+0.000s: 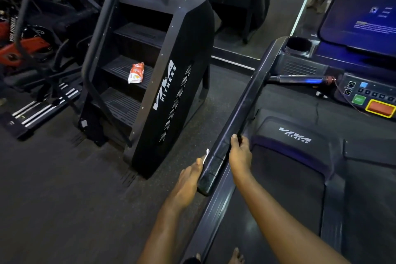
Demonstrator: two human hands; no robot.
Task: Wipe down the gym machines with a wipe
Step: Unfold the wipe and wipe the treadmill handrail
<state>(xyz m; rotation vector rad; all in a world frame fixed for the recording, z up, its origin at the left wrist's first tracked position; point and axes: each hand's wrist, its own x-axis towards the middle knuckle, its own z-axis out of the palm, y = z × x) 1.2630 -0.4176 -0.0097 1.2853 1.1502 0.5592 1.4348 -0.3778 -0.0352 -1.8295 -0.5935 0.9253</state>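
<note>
The handrail is smooth black plastic with a wet-looking gloss. The stair climber's side panel is matt black, and its steps are ribbed. The packet is shiny plastic film. The wipe looks like thin white cloth or paper. The floor is rough, speckled rubber. The crossbar is polished metal and the screen is glossy.

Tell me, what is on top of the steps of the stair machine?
An orange-and-white packet lies on a middle step of the stair machine. The upper steps are dark, and its side panel hides their right ends.
</note>
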